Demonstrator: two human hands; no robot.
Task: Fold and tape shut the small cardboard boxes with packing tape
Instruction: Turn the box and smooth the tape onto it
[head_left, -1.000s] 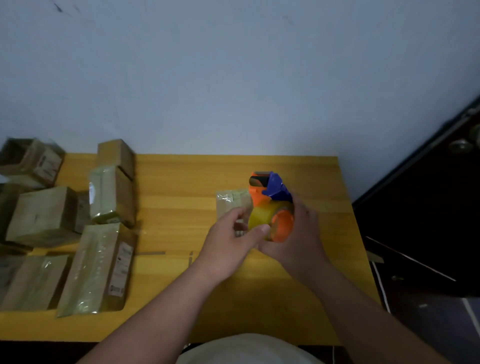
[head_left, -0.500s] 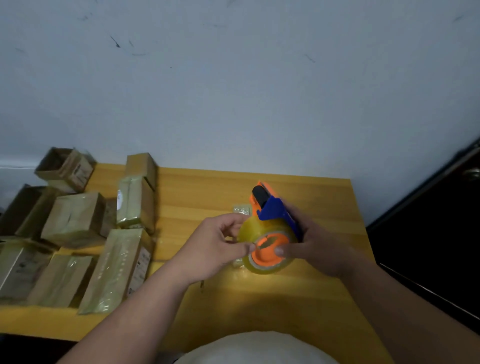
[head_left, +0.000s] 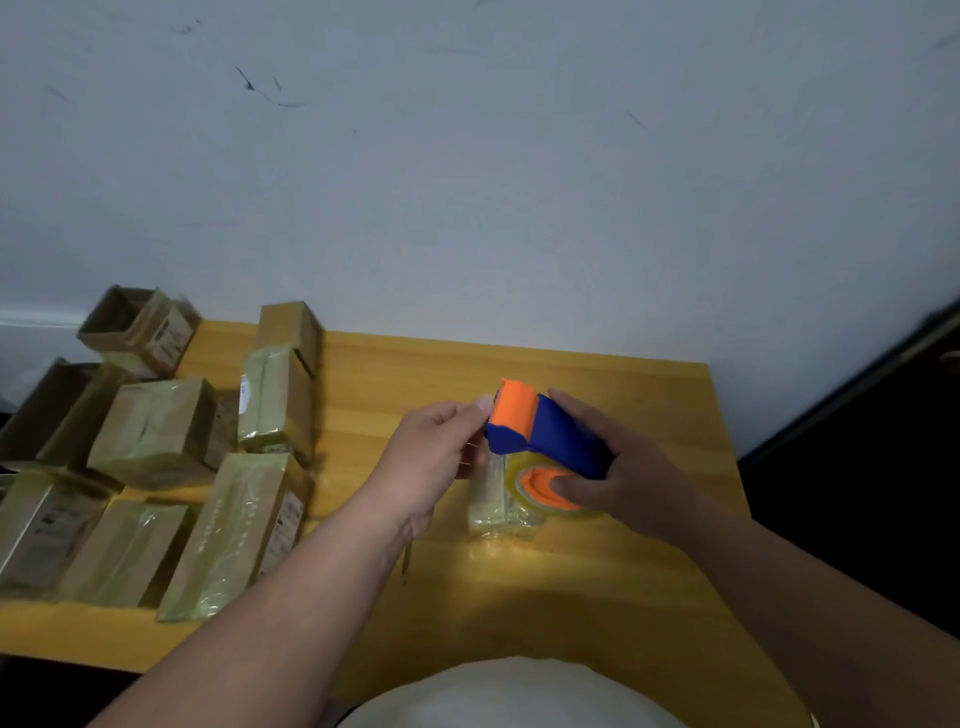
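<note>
Left of the tape dispenser (head_left: 540, 434), taped boxes (head_left: 156, 431) crowd the table (head_left: 649, 571); one open box (head_left: 137, 327) remains unsealed. Your left hand (head_left: 436, 457) pinches at the dispenser's orange nose; whether it holds tape, I cannot tell. A small taped box (head_left: 491, 496) lies beneath the dispenser. Your right hand (head_left: 618, 475) grips the dispenser, its long axis pointing up-left.

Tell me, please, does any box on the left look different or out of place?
Yes. One box at the far left, by the wall, is tipped on its side with its end open, while the boxes near it are taped shut. It seems to hang past the table edge.
</note>
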